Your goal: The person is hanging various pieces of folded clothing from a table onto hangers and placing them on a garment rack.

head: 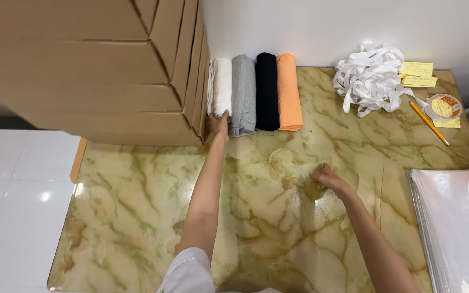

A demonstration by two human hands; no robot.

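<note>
Four rolled cloths lie side by side at the back of the marble-patterned table: white, grey, black and orange. My left hand reaches forward and grips the near end of the white roll, beside the cardboard boxes. My right hand rests low over the bare tabletop in the middle, fingers loosely curled and holding nothing.
A tall stack of flat cardboard boxes fills the back left. A tangle of white ribbon, yellow notes, a pencil and a tape roll lie at the back right. Clear plastic bags are stacked at the right edge.
</note>
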